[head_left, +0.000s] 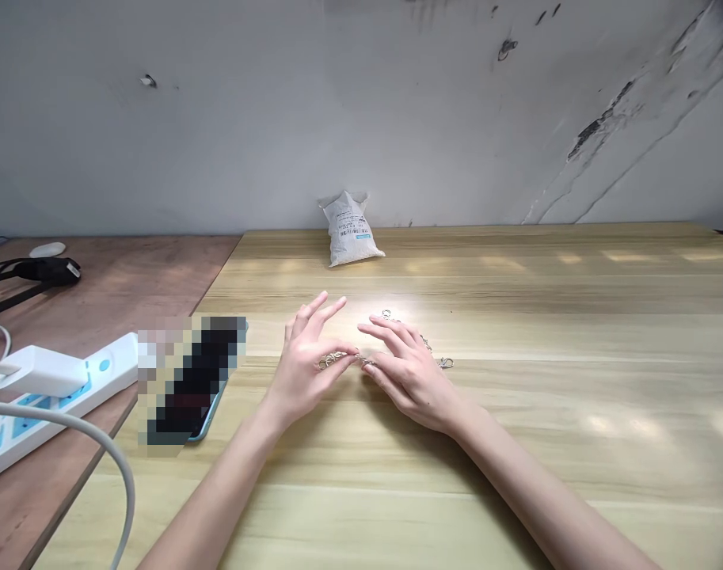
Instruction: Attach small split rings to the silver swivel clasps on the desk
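Note:
My left hand [305,360] pinches a thin silvery metal chain [366,361] between thumb and index finger, its other fingers raised and spread. Facing it, my right hand [413,372] grips the chain close by with thumb and index finger, so the fingertips of both hands nearly meet above the wooden table. Loose metal rings [327,362] show beneath my left fingers. Past my right hand's fingers lie a small ring [386,314] and a clasp-like metal end [447,363]. My right hand covers part of the links, so I cannot tell whether all are one piece.
A white labelled plastic packet [352,233] stands at the back near the wall. Left of my hands lies a phone [198,388], partly blurred out. Farther left are a white power strip [108,372], a plugged-in charger [43,370], a grey cable [127,475] and a black strap [40,271].

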### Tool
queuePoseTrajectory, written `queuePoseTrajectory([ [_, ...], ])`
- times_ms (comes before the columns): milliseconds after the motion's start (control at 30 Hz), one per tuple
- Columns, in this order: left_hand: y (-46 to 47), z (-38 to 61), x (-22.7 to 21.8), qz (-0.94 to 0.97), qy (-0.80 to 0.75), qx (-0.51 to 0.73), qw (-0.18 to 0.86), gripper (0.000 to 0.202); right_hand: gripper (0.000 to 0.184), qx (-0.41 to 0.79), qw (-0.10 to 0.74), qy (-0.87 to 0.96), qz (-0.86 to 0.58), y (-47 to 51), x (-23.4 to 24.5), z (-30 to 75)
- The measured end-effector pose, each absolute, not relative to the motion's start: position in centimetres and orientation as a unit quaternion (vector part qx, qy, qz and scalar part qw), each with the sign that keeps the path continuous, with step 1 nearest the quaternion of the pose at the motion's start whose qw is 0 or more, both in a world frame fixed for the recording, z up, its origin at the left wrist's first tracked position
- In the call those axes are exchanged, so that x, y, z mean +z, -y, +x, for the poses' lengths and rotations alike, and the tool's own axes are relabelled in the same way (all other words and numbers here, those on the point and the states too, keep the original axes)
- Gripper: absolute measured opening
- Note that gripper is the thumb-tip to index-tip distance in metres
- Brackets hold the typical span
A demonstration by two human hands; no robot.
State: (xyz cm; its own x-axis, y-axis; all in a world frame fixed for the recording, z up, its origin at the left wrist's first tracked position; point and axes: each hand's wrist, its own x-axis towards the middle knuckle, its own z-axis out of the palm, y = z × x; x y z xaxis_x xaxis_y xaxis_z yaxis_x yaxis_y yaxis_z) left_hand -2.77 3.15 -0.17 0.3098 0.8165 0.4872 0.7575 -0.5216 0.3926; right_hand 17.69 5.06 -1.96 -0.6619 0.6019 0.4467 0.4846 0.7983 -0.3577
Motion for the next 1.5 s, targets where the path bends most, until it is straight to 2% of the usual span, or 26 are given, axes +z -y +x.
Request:
queuePoseTrajectory([
  [67,-3.0,-2.2,-0.4,0.826,-0.463,0.315,-0.070,0.014,0.025,0.122,0.290,0.900,-0.303,-5.0,-2.0,17.8],
  [133,-2.9,-1.7,-0.6,0.837,-0.445,0.294,-0.125,0.016,0.025,0.135,0.310,0.886,-0.315,-5.2,-2.2,18.0],
  [333,-3.4,-3.0,-1.0,0.826,-0.512,0.232,-0.038,0.021,0.025,0.084,0.346,0.828,-0.433,-6.9,-3.3,18.5],
  [500,-3.6,-3.5,-1.6,0.840,-0.495,0.219,-0.033,0.016,0.024,0.032,0.384,0.786,-0.484,-8.1,-2.9,20.1],
  [567,-3.6,-3.2,-1.9,0.844,-0.483,0.230,-0.045,0.017,0.021,0.035,0.363,0.789,-0.494,-8.4,-2.2,21.4],
  [700,-3.8,-3.0,-2.1,0.845,-0.466,0.248,-0.081,0.019,0.021,0.097,0.244,0.828,-0.496,-8.3,-0.6,24.0],
  [800,-4.0,-2.9,-2.0,0.847,-0.459,0.248,-0.100,0.020,0.023,0.102,0.188,0.842,-0.495,-7.9,-0.2,25.0],
  [967,-4.2,-2.6,-2.3,0.853,-0.468,0.220,-0.065,0.017,0.017,-0.012,0.116,0.872,-0.475,-7.5,-0.6,24.2],
  [1100,-4.2,-2.8,-2.7,0.845,-0.489,0.216,-0.007,0.014,0.033,-0.110,0.094,0.877,-0.459,-7.3,-0.8,22.5],
  [1200,-4.1,-3.2,-2.5,0.831,-0.501,0.240,0.034,0.013,0.033,-0.147,0.108,0.870,-0.459,-7.0,-1.2,21.6],
  [1300,-3.9,-3.6,-2.3,0.827,-0.504,0.243,0.049,0.015,0.026,-0.115,0.136,0.862,-0.474,-6.9,-1.7,21.3],
  [1400,-4.0,-3.7,-2.2,0.832,-0.497,0.241,0.050,0.015,0.021,-0.037,0.183,0.846,-0.499,-6.9,-1.9,21.9],
  [1500,-4.0,-3.8,-2.2,0.827,-0.502,0.248,0.049,0.016,0.019,0.107,0.283,0.795,-0.525,-6.9,-2.1,23.3],
])
